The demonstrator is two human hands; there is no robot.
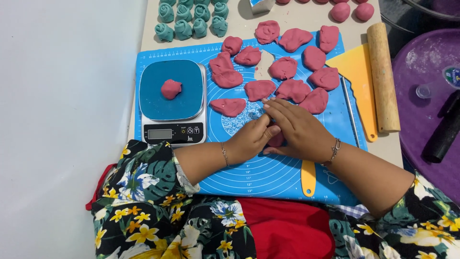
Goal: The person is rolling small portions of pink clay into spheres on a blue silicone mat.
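Head view, left to right: one pink dough piece (171, 89) sitting on one scale (173, 101); left hand (250, 140) and right hand (297, 129), fingers curled together, pressing one pink dough lump (276, 140) onto blue mat (249, 177); one rolling pin (383, 76) lying rightward on table (390, 146).

I have one view only, from the head camera, looking steeply down and forward over the lap onto the blue mat (287, 177) at close range. The kitchen scale (173, 100) sits at ten o'clock, the rolling pin (383, 76) at two o'clock.
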